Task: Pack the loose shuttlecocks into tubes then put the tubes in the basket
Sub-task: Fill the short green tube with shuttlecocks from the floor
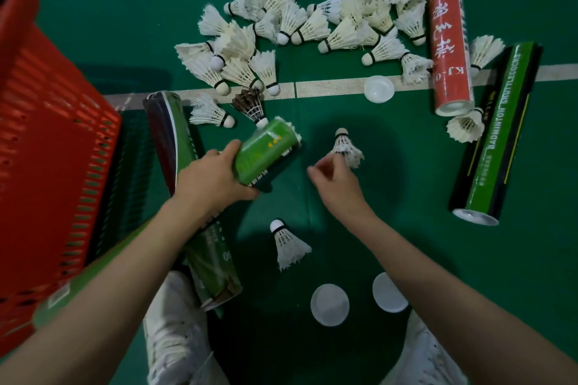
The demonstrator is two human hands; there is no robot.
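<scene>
The green-and-black tube (497, 134) reads "BADMINTON SHUTTLECOCKS"; the red tube (448, 31) shows "KJ-0".

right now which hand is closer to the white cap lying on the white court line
Right. The right hand, pinching a shuttlecock, sits just short of the cap on the person's side; the left hand, gripping a green tube, is farther away, toward the basket.

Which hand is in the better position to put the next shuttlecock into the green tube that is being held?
Right. The right hand pinches a shuttlecock in its fingers, just beside the green tube. The left hand is busy gripping that tube.
</scene>
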